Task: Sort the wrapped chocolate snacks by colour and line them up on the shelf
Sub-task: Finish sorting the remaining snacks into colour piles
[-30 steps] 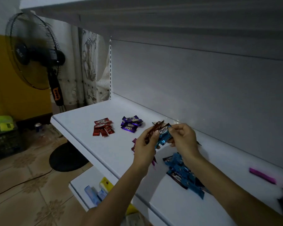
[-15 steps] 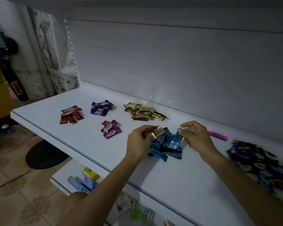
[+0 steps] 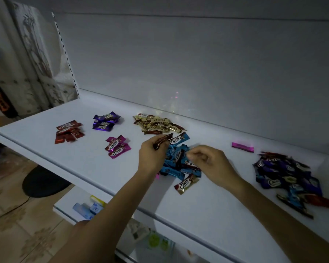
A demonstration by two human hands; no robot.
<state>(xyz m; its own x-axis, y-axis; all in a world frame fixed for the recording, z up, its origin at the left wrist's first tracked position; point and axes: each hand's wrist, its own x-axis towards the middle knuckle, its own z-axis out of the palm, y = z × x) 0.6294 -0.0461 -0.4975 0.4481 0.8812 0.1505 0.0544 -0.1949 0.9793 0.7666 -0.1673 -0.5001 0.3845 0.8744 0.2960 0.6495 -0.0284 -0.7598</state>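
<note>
Wrapped snacks lie in colour groups on the white shelf (image 3: 46, 141): a red pile (image 3: 68, 130), a purple pile (image 3: 104, 123), a pink pile (image 3: 117, 147), a gold pile (image 3: 157, 124) and a blue pile (image 3: 177, 162). My left hand (image 3: 152, 156) grips dark brown snacks (image 3: 162, 142) and a blue one (image 3: 179, 139) above the blue pile. My right hand (image 3: 209, 162), blurred, hovers with curled fingers at the blue pile's right side; whether it holds anything is unclear. One gold-brown snack (image 3: 186, 184) lies alone near the blue pile.
An unsorted mixed heap (image 3: 289, 179) sits at the right of the shelf, with a single pink snack (image 3: 242, 147) behind it. A lower shelf (image 3: 68, 204) carries small boxes. A fan base (image 3: 44, 182) stands on the tiled floor at left.
The view came closer to the shelf. My right hand dropped towards the blue pile. A gold-brown snack now lies in front of that pile, and my left hand holds a blue snack too.
</note>
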